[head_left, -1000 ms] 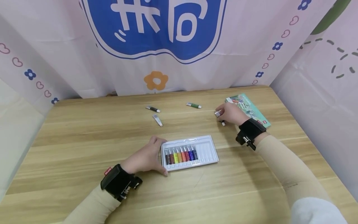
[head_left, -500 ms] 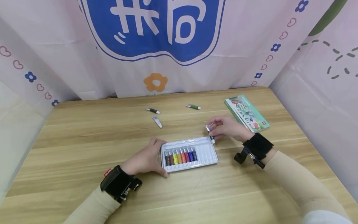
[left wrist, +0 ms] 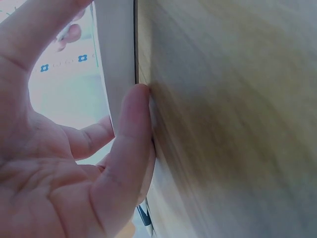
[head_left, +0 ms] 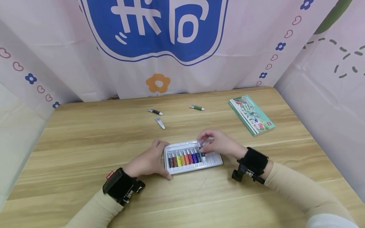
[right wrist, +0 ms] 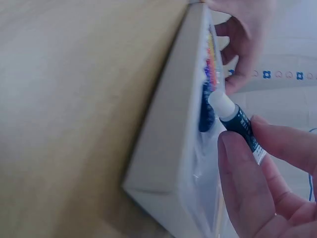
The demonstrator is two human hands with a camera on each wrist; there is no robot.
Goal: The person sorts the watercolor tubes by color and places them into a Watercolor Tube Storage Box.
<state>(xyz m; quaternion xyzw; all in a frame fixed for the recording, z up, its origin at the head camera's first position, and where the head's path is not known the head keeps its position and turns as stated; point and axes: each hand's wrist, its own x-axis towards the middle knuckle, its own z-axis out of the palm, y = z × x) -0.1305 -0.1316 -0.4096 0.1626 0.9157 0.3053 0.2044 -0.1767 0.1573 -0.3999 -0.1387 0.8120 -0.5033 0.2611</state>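
We see the dark paint tube, its white cap toward the near side, above the white tray, just right of the row of coloured paint tubes. Our right hand pinches it between thumb and fingers. Our left hand grips the tray's left end, thumb near, fingers far. Beyond the tray lie a silvery tube, a black tube and a green tube; far right, we see a teal illustrated box.
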